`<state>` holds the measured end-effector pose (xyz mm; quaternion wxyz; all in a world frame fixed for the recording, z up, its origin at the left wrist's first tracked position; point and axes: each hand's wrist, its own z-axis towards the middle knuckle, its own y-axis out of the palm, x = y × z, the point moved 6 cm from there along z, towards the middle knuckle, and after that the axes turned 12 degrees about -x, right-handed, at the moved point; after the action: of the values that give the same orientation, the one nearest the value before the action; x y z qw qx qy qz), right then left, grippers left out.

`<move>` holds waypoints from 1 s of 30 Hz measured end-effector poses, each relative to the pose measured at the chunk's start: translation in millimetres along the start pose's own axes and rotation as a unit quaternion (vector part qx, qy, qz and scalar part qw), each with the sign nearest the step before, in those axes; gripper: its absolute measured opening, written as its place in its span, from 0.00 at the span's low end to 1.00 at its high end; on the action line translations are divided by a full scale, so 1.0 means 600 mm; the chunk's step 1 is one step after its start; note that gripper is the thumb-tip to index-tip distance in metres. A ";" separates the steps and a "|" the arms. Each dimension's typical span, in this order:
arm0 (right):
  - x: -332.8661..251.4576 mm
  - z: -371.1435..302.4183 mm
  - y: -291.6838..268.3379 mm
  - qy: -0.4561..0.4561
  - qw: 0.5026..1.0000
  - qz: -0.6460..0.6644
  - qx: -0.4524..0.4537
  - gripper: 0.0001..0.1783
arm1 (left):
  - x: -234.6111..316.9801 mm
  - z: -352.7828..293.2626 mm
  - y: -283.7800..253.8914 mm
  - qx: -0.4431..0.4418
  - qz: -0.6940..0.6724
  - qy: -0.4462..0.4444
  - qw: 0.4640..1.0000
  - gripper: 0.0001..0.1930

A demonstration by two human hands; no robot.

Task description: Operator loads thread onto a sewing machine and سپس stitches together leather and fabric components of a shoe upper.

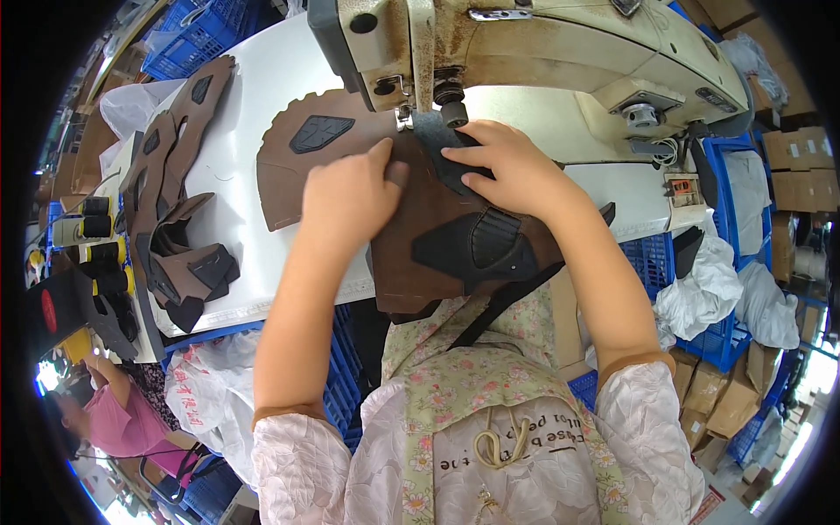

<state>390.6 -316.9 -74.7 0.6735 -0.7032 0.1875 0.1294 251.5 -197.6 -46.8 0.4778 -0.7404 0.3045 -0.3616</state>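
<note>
A large brown leather-like piece (394, 249) lies on the white sewing table, its near part hanging over the front edge. Black shaped patches sit on it, one (322, 134) at the far left and another (472, 249) near my body. My left hand (350, 197) presses on the brown material left of the presser foot (404, 119), index finger and thumb apart. With fingers spread, my right hand (512, 171) rests on a dark strip (442, 153) just right of the foot. The sewing machine (560, 52) hides the needle area in part.
More brown pieces with black patches (179, 166) are heaped on the table's left. Thread spools (101, 254) stand beyond them. Blue crates (726, 341) with white plastic bags (700, 289) are at the right. A person in pink (131, 411) sits at the lower left.
</note>
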 end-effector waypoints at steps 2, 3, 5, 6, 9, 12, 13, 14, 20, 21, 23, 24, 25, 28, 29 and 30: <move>-0.001 -0.003 0.006 -0.021 1.000 -0.012 0.003 0.21 | 0.014 -0.007 0.011 0.007 0.033 -0.003 0.999 0.25; -0.006 -0.005 0.006 -0.015 1.000 -0.018 0.015 0.21 | 0.009 -0.007 0.022 0.008 0.030 -0.009 0.999 0.26; -0.010 -0.005 0.006 -0.009 0.999 -0.021 0.025 0.21 | 0.000 -0.006 0.036 0.007 0.027 -0.016 0.999 0.26; -0.012 -0.004 0.006 -0.011 0.999 -0.024 0.028 0.21 | -0.002 -0.006 0.035 0.027 0.046 -0.009 0.999 0.26; -0.024 -0.004 0.009 -0.004 0.999 -0.034 0.032 0.22 | -0.011 -0.002 0.032 0.041 0.066 0.000 0.997 0.26; -0.030 -0.002 0.015 0.010 0.997 -0.059 0.040 0.22 | -0.020 0.005 0.031 0.040 0.072 0.009 0.997 0.26; -0.032 -0.002 0.017 0.014 0.996 -0.077 0.045 0.22 | -0.023 0.008 0.030 0.046 0.079 0.017 0.996 0.25; -0.035 0.000 0.020 0.015 0.996 -0.076 0.045 0.22 | -0.027 0.010 0.027 0.045 0.079 0.017 0.996 0.25; -0.052 0.009 0.026 0.024 0.992 -0.096 0.077 0.22 | -0.049 0.030 0.017 0.005 0.084 0.017 0.996 0.24; -0.052 0.011 0.026 0.026 0.990 -0.100 0.090 0.22 | -0.052 0.033 0.017 0.005 0.085 0.017 0.996 0.24; -0.053 0.016 0.025 0.027 0.989 -0.105 0.104 0.22 | -0.056 0.038 0.014 0.017 0.087 0.029 0.996 0.23; -0.053 0.019 0.026 0.030 0.989 -0.097 0.108 0.22 | -0.060 0.040 0.015 0.017 0.087 0.029 0.996 0.23; -0.053 0.021 0.025 0.033 0.989 -0.089 0.111 0.21 | -0.064 0.042 0.014 0.022 0.090 0.030 0.995 0.23; -0.047 0.027 0.019 0.046 0.995 -0.024 0.086 0.21 | -0.060 0.038 0.006 0.032 0.098 0.034 0.994 0.23; -0.045 0.023 0.013 0.047 0.995 -0.022 0.087 0.21 | -0.057 0.034 0.001 0.038 0.102 0.035 0.993 0.23; -0.040 0.016 0.013 0.042 0.997 -0.013 0.066 0.21 | -0.053 0.028 -0.004 0.037 0.103 0.039 0.993 0.23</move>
<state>366.1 -305.3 -71.9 0.7117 -0.6644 0.2142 0.0783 248.2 -163.1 -57.0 0.5272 -0.6724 0.3840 -0.3499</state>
